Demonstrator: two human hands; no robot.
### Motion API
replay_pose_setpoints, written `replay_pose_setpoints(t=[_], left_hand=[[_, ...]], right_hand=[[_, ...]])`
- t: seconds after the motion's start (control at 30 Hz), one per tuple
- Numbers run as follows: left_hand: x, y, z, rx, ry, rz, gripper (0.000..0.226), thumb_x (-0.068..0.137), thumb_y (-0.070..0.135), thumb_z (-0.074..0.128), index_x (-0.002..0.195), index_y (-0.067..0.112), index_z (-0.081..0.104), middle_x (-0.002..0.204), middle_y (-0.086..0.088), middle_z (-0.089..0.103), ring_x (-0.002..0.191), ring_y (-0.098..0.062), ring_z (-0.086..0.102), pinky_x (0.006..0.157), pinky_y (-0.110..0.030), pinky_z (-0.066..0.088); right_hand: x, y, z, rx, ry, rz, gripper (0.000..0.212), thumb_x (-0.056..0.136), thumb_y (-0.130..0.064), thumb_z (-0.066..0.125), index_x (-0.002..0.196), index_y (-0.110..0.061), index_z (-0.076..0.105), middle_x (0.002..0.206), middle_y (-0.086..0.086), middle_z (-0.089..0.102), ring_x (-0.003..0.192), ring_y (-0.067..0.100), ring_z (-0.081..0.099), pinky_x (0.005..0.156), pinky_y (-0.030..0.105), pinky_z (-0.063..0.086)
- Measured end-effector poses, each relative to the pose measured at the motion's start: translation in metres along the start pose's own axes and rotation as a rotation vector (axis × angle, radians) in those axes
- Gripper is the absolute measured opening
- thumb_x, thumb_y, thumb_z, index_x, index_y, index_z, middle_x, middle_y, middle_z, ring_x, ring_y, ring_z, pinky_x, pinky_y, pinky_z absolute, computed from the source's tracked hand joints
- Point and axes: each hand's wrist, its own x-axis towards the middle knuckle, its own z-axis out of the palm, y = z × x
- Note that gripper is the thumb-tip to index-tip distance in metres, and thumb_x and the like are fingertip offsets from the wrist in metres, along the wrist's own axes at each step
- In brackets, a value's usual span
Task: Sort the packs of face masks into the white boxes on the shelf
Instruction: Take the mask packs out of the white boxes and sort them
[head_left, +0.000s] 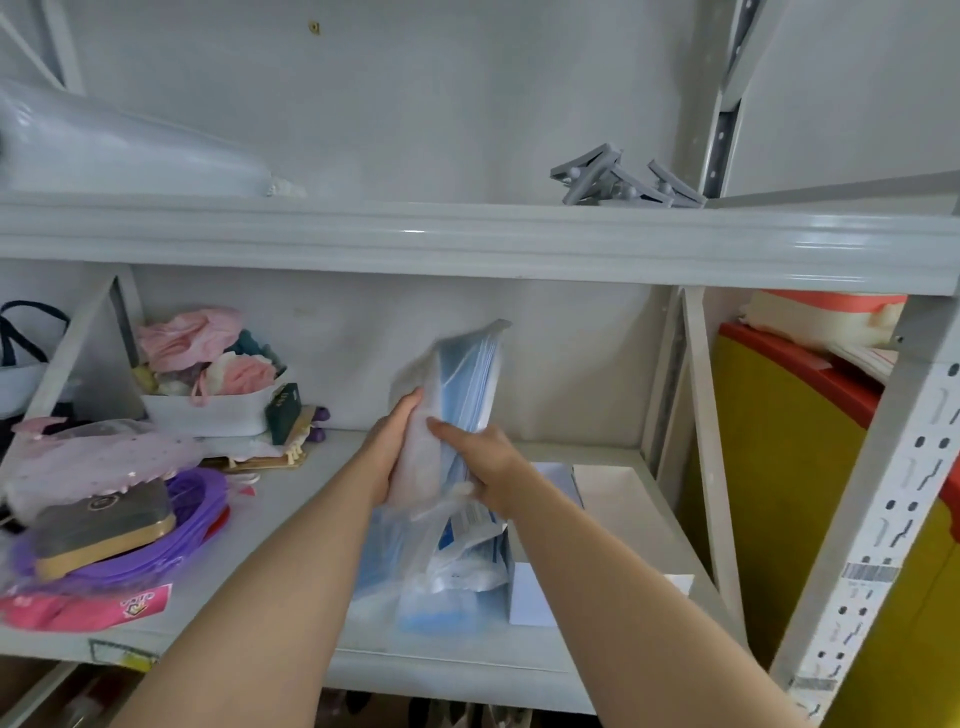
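A: Where are we w/ the sort?

B: Mid-step, by our read. We've got one pack of face masks (462, 379) lifted off the shelf (467, 660), held upright between both hands. It's a clear bag w/ a blue stack inside, top end blurred, so prob. in motion.

A: Fingers?

B: Left hand (387, 447): fingers curled round the pack's left edge, thumb up along the side, closed on it. Right hand (485, 467): fingers wrapped round the lower right part, index finger laid out flat on the front face. Both are clamped on the same pack; no gap we can see between skin and plastic.

A: And the rest of the packs?

B: Right below the hands, more packs (447, 571) lie in a loose heap on the shelf, clear film and blue masks, overlapping. Can't count them.

A: The boxes?

B: White boxes (615, 493) sit just right of and behind the right hand, partly hidden by the forearm. One looks open-topped; contents we can't tell.

A: Next move?

B: We'd judge: swing the pack right and down, line its narrow edge up w/ a box opening, slide it in. Needs the pack kept upright and flat, since the film is slippery and floppy, and a firm grip low down. Left hand could let go once it's seated.

A: Left of us?

B: Clutter only, e.g. a white tub of pink masks (208, 384). Not our concern.
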Motion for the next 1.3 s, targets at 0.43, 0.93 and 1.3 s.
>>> replay_pose_setpoints(t=[0.43, 0.93, 1.3], left_hand=[[0.010, -0.080, -0.068, 0.568, 0.488, -0.229, 0.110, 0.063, 0.083, 0.051, 0.144, 0.012, 0.028, 0.139, -0.018, 0.046, 0.124, -0.037, 0.046, 0.106, -0.047, 0.036], [0.017, -0.066, -0.080, 0.689, 0.354, -0.250, 0.105, 0.078, 0.080, 0.042, 0.150, 0.006, 0.024, 0.152, -0.017, 0.034, 0.135, -0.035, 0.040, 0.110, -0.043, 0.035], [0.034, -0.087, -0.080, 0.693, 0.221, -0.226, 0.096, 0.079, 0.074, 0.049, 0.146, 0.011, 0.022, 0.144, -0.017, 0.041, 0.123, -0.036, 0.050, 0.103, -0.049, 0.044]], right_hand=[[0.027, 0.080, 0.055, -0.540, 0.154, 0.184, 0.037, 0.100, -0.013, 0.034, 0.137, -0.007, 0.032, 0.134, 0.015, 0.048, 0.119, 0.030, 0.052, 0.083, 0.032, 0.043], [0.034, 0.110, 0.059, -0.629, 0.158, -0.011, 0.054, 0.095, -0.021, 0.053, 0.145, -0.013, 0.034, 0.139, 0.007, 0.049, 0.116, 0.024, 0.056, 0.078, 0.026, 0.048], [0.034, 0.122, 0.061, -0.507, 0.162, 0.053, 0.040, 0.091, -0.016, 0.055, 0.127, -0.007, 0.042, 0.110, 0.008, 0.058, 0.080, 0.017, 0.054, 0.046, 0.013, 0.035]])
